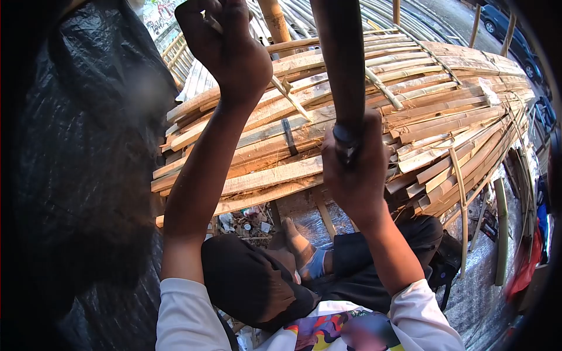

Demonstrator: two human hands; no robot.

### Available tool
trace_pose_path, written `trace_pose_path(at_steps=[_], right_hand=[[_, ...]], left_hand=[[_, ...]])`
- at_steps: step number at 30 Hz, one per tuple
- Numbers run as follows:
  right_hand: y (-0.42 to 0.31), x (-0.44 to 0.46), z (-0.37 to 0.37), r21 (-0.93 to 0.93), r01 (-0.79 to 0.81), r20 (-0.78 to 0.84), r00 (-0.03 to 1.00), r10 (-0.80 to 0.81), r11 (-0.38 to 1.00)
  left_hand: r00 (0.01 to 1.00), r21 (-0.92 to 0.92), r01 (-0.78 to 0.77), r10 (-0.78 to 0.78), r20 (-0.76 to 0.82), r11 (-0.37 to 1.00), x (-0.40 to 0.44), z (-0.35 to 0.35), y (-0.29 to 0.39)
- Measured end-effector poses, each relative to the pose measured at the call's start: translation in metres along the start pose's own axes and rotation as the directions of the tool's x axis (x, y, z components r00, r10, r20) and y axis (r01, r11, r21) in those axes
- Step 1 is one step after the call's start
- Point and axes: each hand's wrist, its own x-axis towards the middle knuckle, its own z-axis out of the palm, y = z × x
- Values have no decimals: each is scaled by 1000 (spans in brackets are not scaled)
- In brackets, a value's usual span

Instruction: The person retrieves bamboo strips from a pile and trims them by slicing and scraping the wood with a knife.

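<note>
My right hand (358, 175) is wrapped round the near end of a long dark tool (342, 64), which rises up and away past the top edge. The tool looks smooth and broad; its far end is out of view, so I cannot tell its exact kind. My left hand (231, 55) is raised at the upper left, fingers curled closed. Whatever may be in it is hidden. Below and beyond both hands lies a big stack of split bamboo strips (293, 175), and a short dark strip (289, 137) rests across it.
Black plastic sheeting (88, 158) hangs on the left. My folded legs (252, 281) are below the stack. Bamboo poles (293, 17) lie behind it, and a blue car (497, 23) stands at the upper right. A green bamboo piece (501, 234) leans at the right.
</note>
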Motion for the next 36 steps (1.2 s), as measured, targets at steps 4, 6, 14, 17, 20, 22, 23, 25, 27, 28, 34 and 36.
trace_pose_path(at_steps=[4, 6, 14, 17, 20, 22, 23, 25, 27, 28, 34, 36], right_hand=[[69, -40, 16, -357, -223, 330, 879, 345, 907], [59, -28, 11, -341, -203, 325, 891, 317, 918], [35, -17, 21, -38, -37, 42, 998, 39, 999], [88, -45, 29, -373, -219, 312, 885, 344, 902], [79, -33, 22, -408, -172, 331, 888, 321, 897], [53, -19, 17, -291, -170, 308, 915, 261, 941], [47, -16, 17, -241, -132, 257, 947, 194, 961], [49, -22, 25, -156, -84, 196, 974, 114, 984], [71, -38, 35, -169, -43, 140, 988, 67, 985], [96, -52, 40, -396, -92, 259, 943, 207, 914], [82, -26, 26, -349, -207, 308, 896, 320, 914], [63, -18, 27, -308, -174, 273, 926, 262, 935]], left_hand=[[999, 61, -32, 33, -15, 998, -1, -2, 2], [999, -1, 32, -32, -22, 999, 4, -8, 6], [1000, 112, -16, 18, -14, 994, 4, -12, 8], [999, 54, -7, 5, 35, 999, 9, -21, 9], [999, 113, 15, -9, -53, 993, 12, -26, 2], [993, 146, 25, -7, -117, 989, 16, -31, -2], [998, 108, -3, 10, -65, 994, 18, -30, 2], [988, 178, 32, -4, -157, 984, 15, -23, 6], [967, 235, 86, -25, -252, 968, 10, -21, 6], [981, 223, 67, -23, -191, 973, 11, -27, 2], [995, 109, 40, -29, -97, 993, 14, -38, -5], [993, 127, 10, 5, -119, 992, 16, -30, -2]])
